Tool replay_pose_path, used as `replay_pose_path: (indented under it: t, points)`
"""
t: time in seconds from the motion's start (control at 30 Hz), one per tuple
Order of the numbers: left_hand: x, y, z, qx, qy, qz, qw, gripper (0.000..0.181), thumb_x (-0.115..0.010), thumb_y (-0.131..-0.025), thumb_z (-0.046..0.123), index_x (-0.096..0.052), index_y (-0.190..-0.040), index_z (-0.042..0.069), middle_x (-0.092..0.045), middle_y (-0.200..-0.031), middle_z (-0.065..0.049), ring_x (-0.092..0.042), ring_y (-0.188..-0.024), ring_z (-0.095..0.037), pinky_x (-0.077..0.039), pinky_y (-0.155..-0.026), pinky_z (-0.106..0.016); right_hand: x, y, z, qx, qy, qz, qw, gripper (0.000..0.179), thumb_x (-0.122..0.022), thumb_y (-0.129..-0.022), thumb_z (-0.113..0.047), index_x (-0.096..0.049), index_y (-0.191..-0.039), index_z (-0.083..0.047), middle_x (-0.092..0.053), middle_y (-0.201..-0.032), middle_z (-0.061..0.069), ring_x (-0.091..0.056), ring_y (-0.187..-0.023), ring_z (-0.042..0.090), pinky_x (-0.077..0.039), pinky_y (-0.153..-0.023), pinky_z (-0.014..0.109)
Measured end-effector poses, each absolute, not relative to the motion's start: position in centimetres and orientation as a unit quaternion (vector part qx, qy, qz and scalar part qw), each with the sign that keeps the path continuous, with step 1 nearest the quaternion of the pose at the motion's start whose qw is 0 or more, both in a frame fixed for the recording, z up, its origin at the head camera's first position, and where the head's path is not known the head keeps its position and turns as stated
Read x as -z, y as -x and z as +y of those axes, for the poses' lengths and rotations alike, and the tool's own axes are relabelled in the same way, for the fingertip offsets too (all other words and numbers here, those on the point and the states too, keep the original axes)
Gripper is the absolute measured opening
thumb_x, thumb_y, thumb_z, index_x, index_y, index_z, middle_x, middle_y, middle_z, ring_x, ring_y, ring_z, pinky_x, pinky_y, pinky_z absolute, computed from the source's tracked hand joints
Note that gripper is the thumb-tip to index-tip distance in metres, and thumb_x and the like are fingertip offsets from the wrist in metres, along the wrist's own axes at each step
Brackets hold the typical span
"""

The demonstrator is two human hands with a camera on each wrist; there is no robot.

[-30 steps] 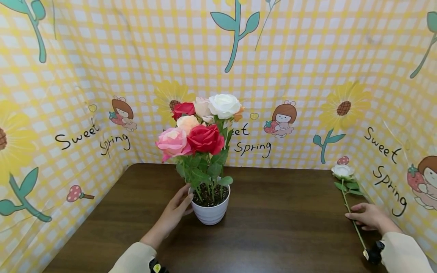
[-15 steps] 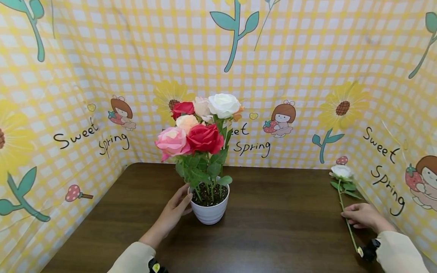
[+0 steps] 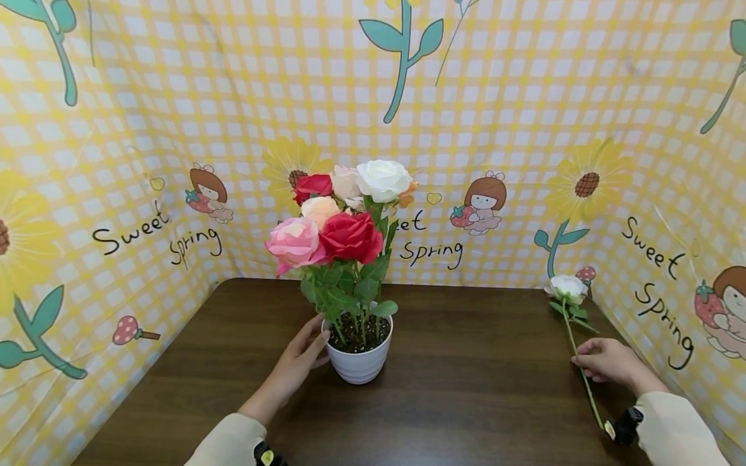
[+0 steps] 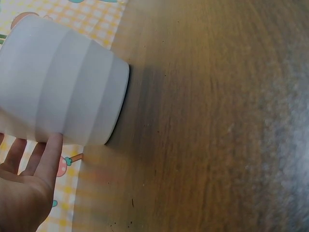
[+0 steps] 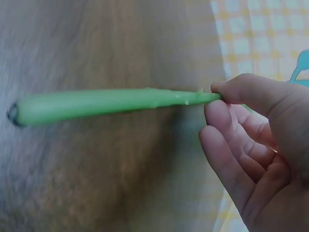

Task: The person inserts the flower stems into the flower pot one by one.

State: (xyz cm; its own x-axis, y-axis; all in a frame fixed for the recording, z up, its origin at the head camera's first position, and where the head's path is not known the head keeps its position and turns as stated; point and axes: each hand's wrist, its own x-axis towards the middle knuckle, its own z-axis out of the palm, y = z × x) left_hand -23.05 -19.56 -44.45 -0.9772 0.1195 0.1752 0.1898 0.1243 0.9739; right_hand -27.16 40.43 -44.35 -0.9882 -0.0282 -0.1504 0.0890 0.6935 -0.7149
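A white ribbed pot (image 3: 358, 367) full of dark soil stands on the table, bearing several roses on leafy green stems. My left hand (image 3: 298, 356) rests against the pot's left side, thumb by the rim; in the left wrist view its fingers (image 4: 50, 162) reach fairly straight to the pot wall. Over at the right, my right hand (image 3: 612, 364) holds a single white rose (image 3: 566, 288) by its stem, bloom pointing away. The right wrist view shows thumb and forefinger pinching the green stem (image 5: 96, 106), its cut end projecting past the hand.
In the pot, a red rose (image 3: 351, 237), a pink rose (image 3: 295, 243) and a tall white rose (image 3: 383, 181) stand out among the blooms. The brown wooden table (image 3: 466, 369) is walled on three sides by yellow checked cloth (image 3: 501, 84).
My right hand has moved left with the white rose, whose bloom has shifted left too. The left hand and the pot look the same.
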Motion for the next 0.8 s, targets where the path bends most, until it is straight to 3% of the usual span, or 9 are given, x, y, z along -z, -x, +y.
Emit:
replay_pose_path:
  t: [0.57,0.8]
  points:
    - [44.7,23.4,-19.8,0.661,0.085,-0.746,0.005,0.057,-0.053,-0.106,0.034,-0.033,-0.156,0.018,-0.040,-0.147,-0.019,-0.042,-0.134,-0.036,-0.052,-0.098,-0.046,39.5,27.4,34.5,0.365,0.078,0.927,-0.045,0.036,-0.069,-0.097,-0.025,-0.059,-0.114,0.005,-0.071,-0.083,0.006,-0.069,-0.072,0.025,-0.060,-0.063,0.035]
    - [44.8,23.4,-19.8,0.661,0.085,-0.746,0.002,0.056,-0.053,-0.106,0.034,-0.033,-0.156,0.019,-0.040,-0.147,-0.018,-0.042,-0.134,-0.036,-0.052,-0.099,-0.046,37.5,27.1,31.6,0.382,0.131,0.909,-0.101,0.033,-0.068,-0.098,-0.026,-0.058,-0.114,0.001,-0.070,-0.087,0.007,-0.068,-0.071,0.018,-0.060,-0.064,0.034]
